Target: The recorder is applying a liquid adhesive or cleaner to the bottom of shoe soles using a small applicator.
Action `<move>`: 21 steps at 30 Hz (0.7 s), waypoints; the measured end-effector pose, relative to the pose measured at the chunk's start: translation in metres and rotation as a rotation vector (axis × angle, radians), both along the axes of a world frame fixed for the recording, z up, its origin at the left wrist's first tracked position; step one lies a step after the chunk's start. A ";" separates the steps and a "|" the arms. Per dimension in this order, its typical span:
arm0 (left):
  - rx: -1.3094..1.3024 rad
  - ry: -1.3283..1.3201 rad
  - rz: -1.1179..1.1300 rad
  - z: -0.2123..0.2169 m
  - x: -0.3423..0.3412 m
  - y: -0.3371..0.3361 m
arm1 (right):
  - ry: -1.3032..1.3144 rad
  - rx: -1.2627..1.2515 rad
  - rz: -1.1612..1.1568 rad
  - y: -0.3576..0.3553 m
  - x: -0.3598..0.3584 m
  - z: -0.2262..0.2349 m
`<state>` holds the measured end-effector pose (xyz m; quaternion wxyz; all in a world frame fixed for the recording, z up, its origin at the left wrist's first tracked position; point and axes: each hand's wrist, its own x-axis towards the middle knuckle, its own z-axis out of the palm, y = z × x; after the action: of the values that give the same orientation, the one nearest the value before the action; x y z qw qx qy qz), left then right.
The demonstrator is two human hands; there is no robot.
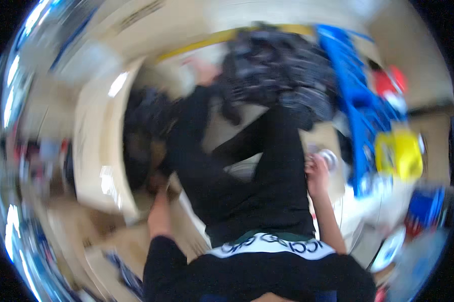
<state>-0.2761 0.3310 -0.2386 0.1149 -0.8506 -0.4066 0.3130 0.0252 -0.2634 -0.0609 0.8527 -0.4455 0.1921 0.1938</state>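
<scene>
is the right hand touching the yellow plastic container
Apart: in the head view, a blue slatted crate shows between the right hand and the yellow plastic container.

Left grip (159,183) reaches forward, blurred; right grip (317,175) curls beside the right thigh (283,173).

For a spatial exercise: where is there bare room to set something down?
Pale floor looks bare between the right forearm and the near end of the blue crate. Crowded: the dark pile beyond the legs, and the cardboard box at left.
</scene>
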 end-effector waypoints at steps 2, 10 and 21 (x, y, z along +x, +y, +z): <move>0.020 -0.322 -0.081 0.012 -0.045 0.057 | -0.127 -0.450 0.109 -0.008 0.004 -0.008; 0.081 -0.150 0.208 0.026 0.071 -0.055 | 0.075 -1.085 -0.130 -0.176 -0.026 -0.088; -0.239 -0.048 0.003 0.045 0.109 -0.025 | -0.295 -1.483 0.201 -0.153 0.009 -0.120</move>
<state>-0.1666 0.3056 -0.1931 0.0026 -0.8649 -0.3701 0.3391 0.0346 -0.4159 -0.1812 0.3253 -0.9382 0.1147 0.0292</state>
